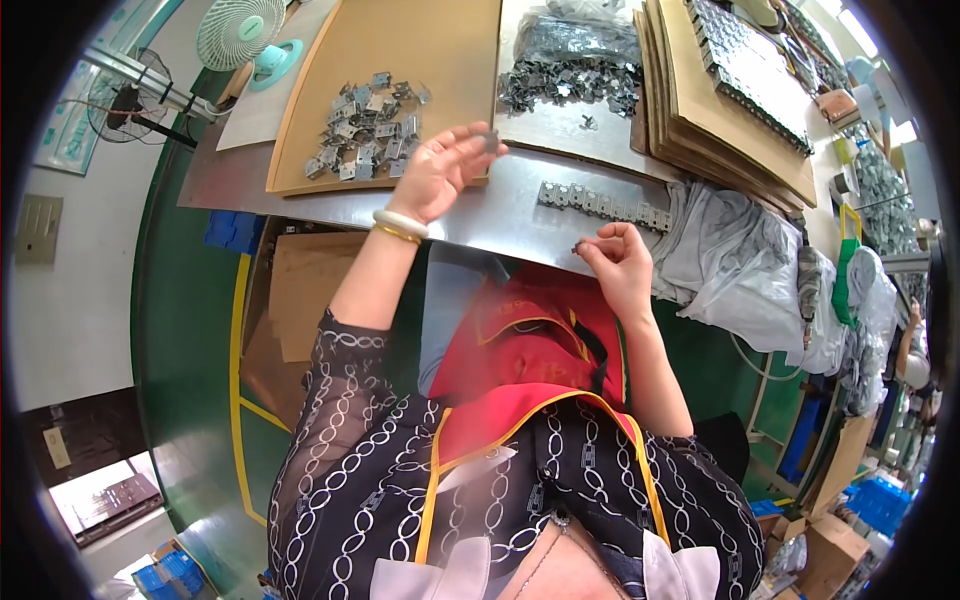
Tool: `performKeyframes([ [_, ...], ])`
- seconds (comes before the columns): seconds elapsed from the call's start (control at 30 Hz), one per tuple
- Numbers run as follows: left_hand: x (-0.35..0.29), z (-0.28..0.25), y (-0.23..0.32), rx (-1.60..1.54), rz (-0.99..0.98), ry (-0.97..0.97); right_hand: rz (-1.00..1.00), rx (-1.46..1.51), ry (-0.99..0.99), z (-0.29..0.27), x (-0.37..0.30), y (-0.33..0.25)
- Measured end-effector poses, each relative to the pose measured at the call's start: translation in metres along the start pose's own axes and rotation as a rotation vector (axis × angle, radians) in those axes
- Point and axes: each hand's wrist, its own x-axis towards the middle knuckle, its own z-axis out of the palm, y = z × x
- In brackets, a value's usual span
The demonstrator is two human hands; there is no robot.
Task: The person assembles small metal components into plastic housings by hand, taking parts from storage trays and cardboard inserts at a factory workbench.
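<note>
My left hand (440, 178) is raised over the metal table edge, beside the cardboard tray. Its fingertips are closed on a small grey metal piece (490, 142), somewhat blurred. In the tray lies a loose heap of bent metal brackets (365, 130). My right hand (622, 264) is at the table's front edge, thumb and fingers pinched on a tiny dark piece (580, 248) whose exact kind is too small to make out. Just beyond that hand, a row of metal parts (605, 205) lies side by side on the table.
A pile of small dark metal parts (570, 85) lies at the back, by a plastic bag (570, 40). Stacked cardboard sheets (690, 110) carry rows of metal parts (755, 75). Grey cloth (715, 240) hangs over the right edge near a power screwdriver (808, 285). A fan (240, 30) stands back left.
</note>
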Motion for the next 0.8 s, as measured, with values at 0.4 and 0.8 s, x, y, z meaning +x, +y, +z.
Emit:
performKeyframes([
  [0.4, -0.068, 0.069, -0.102, 0.916, 0.397, 0.138, 0.048, 0.061, 0.122, 0.007, 0.002, -0.011],
  [0.8, -0.076, 0.085, -0.126, 1.179, 0.511, 0.185, -0.255, -0.087, 0.297, 0.033, -0.017, -0.028],
])
